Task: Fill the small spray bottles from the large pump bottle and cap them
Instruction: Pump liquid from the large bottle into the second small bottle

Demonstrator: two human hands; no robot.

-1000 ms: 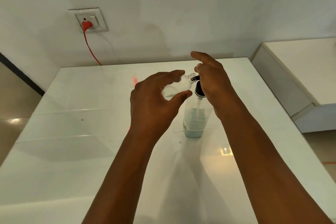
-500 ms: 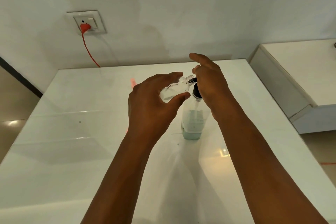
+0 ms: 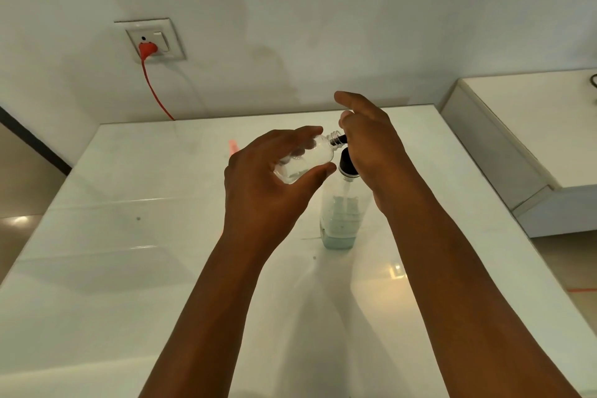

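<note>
A small clear plastic spray bottle [image 3: 303,160], uncapped and tilted with its threaded neck pointing right, was held above the table, its mouth meeting the black nozzle of the pump. The left hand [image 3: 268,184] gripped this bottle, fingers curled over its upper side and thumb pressed beneath. Just below and to the right stood the large clear pump bottle [image 3: 339,220] with a black pump head, upright on the glossy white table [image 3: 129,236] and partly filled with pale liquid. The right hand [image 3: 371,149] rested on the pump head with its fingers loosely bent and the index finger extended; how firmly it pressed could not be told. Behind the table, a white wall socket [image 3: 151,40] carried a red plug [image 3: 148,50] with a red cord trailing down. A white counter [image 3: 533,126] stood to the right.
</note>
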